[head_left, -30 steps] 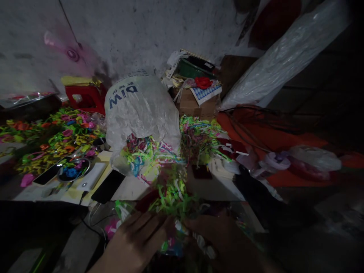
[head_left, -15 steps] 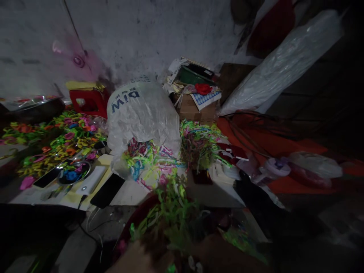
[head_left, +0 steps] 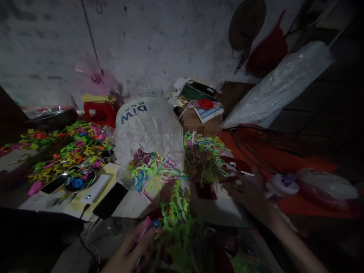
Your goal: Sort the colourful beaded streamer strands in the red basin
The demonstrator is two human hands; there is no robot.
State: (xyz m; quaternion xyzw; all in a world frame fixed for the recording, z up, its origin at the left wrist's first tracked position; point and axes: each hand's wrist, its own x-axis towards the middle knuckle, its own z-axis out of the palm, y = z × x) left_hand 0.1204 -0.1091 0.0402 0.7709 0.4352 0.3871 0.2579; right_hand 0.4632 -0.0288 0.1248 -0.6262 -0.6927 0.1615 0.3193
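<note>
The left hand's (head_left: 132,250) fingers (head_left: 142,239) are curled in, thumb against forefinger, pinching a pink strip (head_left: 144,226) that sticks up above the knuckles. Just beside it, touching the fingertips, rises a loose heap of green strips (head_left: 178,223) that fills the lower middle of the view.

The right hand (head_left: 247,193) is stretched forward over the far edge of the low table (head_left: 222,206). Its fingers (head_left: 236,184) are loosely bent and spread a little, but it is too dim and blurred to tell whether they grip anything. They lie near a dark red square (head_left: 206,190) on the table and just short of a tangle of mixed-colour strips (head_left: 203,151).

Behind the green heap slumps a white plastic bag (head_left: 150,129), its mouth spilling more bright strips (head_left: 146,168). Blue letters on the bag read "DIW"; smaller characters above them are too small to read. No other writing is legible.

To the left on the table lie a black phone (head_left: 110,200), a white power bank (head_left: 95,187), a metal bowl (head_left: 68,187) with blue pieces, and a second phone (head_left: 55,184). Farther left is a spread of coloured pieces (head_left: 68,146), with a red stool (head_left: 100,112) behind. A cardboard box (head_left: 195,123) stands behind the bag. On the right, a lidded bottle (head_left: 281,184) lies on an orange cloth (head_left: 273,153).
</note>
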